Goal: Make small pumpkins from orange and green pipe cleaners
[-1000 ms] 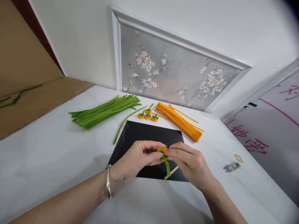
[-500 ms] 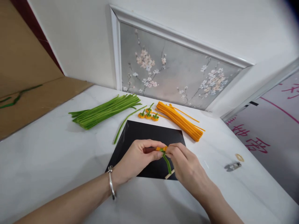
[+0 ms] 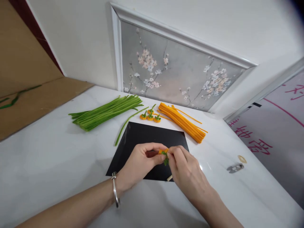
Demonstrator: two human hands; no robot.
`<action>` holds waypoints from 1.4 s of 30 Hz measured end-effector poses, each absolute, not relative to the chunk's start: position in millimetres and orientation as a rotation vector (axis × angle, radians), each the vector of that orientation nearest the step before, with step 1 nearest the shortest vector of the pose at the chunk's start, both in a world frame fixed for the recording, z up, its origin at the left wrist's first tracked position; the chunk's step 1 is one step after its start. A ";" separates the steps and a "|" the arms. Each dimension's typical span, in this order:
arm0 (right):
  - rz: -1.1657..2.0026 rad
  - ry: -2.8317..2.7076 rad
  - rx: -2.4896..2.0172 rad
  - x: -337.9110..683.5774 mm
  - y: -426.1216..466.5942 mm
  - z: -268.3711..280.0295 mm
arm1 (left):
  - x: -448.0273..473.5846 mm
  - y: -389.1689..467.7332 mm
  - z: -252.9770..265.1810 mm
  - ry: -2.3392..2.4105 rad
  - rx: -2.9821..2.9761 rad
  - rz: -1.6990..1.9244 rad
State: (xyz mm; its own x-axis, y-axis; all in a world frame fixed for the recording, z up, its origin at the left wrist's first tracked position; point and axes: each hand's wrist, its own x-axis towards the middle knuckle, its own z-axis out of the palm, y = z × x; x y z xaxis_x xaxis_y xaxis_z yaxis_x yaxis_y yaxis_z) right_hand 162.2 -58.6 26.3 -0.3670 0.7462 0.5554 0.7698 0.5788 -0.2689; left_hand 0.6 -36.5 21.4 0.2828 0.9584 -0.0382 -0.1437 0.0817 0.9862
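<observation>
Over a black mat (image 3: pixel 142 134), my left hand (image 3: pixel 140 161) pinches a small orange pipe-cleaner piece (image 3: pixel 162 151) between thumb and fingers. A green pipe cleaner (image 3: pixel 165 161) is attached to the front of it and bends downward. My right hand (image 3: pixel 188 167) has its fingertips closed on the green pipe cleaner, close beside the orange piece; the fingers hide part of it. Beneath my right hand, a pale stick (image 3: pixel 169 178) lies at the mat's near edge, partly covered.
Several finished orange pieces with green tops (image 3: pixel 150 117) sit behind the mat. A green pipe-cleaner bundle (image 3: pixel 106 112) lies left, an orange bundle (image 3: pixel 181 122) right. One green pipe cleaner (image 3: pixel 127 123) lies beside the mat. Thread snips (image 3: pixel 235 168) and a yellowish ring (image 3: pixel 242 159) are at right.
The green tail that hung down beside my right hand now shows only as a short bend near the orange piece. My right hand has shifted slightly left and lower over the stick.
</observation>
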 end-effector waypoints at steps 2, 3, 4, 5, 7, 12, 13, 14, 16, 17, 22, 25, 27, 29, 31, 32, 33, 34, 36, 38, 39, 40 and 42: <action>0.001 -2.134 -1.178 161.2 -59.4 29.4 | 1.3 -38.4 22.9 0.899 1.085 1.023; 0.032 -2.117 -1.159 161.4 -59.7 31.0 | 1.4 -39.2 23.5 0.879 1.047 1.019; 0.061 -2.098 -1.142 161.9 -59.9 32.5 | 1.4 -39.7 23.8 0.858 1.014 1.019; 0.082 -2.076 -1.132 162.7 -60.0 33.8 | 1.3 -40.0 23.8 0.841 0.990 1.017; 0.103 -2.045 -1.135 164.6 -59.7 35.1 | 1.0 -40.0 23.3 0.825 0.960 1.018; 0.063 -2.079 -1.139 167.6 -57.4 32.2 | 1.0 -39.7 22.1 0.852 1.030 1.021; 0.045 -2.093 -1.141 167.6 -57.1 31.0 | 1.1 -39.7 21.8 0.862 1.055 1.024; 0.027 -2.109 -1.148 167.5 -56.9 29.9 | 1.2 -39.8 21.6 0.873 1.074 1.031; -0.008 -2.141 -1.166 166.7 -57.1 27.6 | 1.4 -39.7 20.9 0.895 1.088 1.045; -0.029 -2.156 -1.177 166.0 -57.5 26.7 | 1.6 -39.7 20.6 0.905 1.089 1.049; -0.121 -2.178 -1.226 163.4 -59.4 27.2 | 3.1 -39.6 21.7 0.953 1.132 1.049; 0.043 -2.129 -1.209 166.7 -58.4 33.6 | 3.4 -40.3 23.1 0.944 1.151 1.034; 0.156 -2.073 -1.219 171.0 -57.2 38.6 | 3.0 -40.8 23.5 0.936 1.130 1.022; 0.205 -2.046 -1.238 174.6 -56.5 41.7 | 2.5 -41.2 23.5 0.924 1.091 1.017; 0.235 -2.060 -1.227 176.0 -56.6 41.6 | 2.1 -41.2 23.0 0.900 1.079 1.015; 0.242 -2.073 -1.216 175.8 -56.8 40.5 | 2.1 -41.0 22.6 0.884 1.085 1.015; 0.233 -2.086 -1.204 174.9 -57.2 38.9 | 2.2 -40.7 22.0 0.873 1.094 1.018; 0.206 -2.099 -1.192 173.7 -57.5 36.9 | 2.3 -40.4 21.2 0.868 1.101 1.024; 0.103 -2.121 -1.181 170.5 -57.8 33.0 | 2.9 -39.9 19.5 0.880 1.110 1.043; -0.020 -2.135 -1.181 167.0 -57.8 29.7 | 3.6 -39.7 18.2 0.903 1.130 1.066; -0.068 -2.137 -1.185 165.1 -57.8 28.3 | 4.2 -40.0 17.8 0.912 1.149 1.080; -0.097 -2.137 -1.193 163.2 -57.9 27.1 | 4.9 -40.4 17.8 0.916 1.175 1.094; -0.101 -2.099 -1.232 159.0 -58.4 25.1 | 6.7 -41.8 18.2 0.923 1.224 1.130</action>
State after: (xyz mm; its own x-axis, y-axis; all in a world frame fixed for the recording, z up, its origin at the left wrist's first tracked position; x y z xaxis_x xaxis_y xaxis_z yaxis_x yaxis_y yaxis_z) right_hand 159.0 -58.4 25.1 -0.3110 0.7407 0.5955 0.7945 0.5465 -0.2649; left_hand 6.7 -41.8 18.2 0.2209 0.9741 0.0482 -0.1466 -0.0156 0.9891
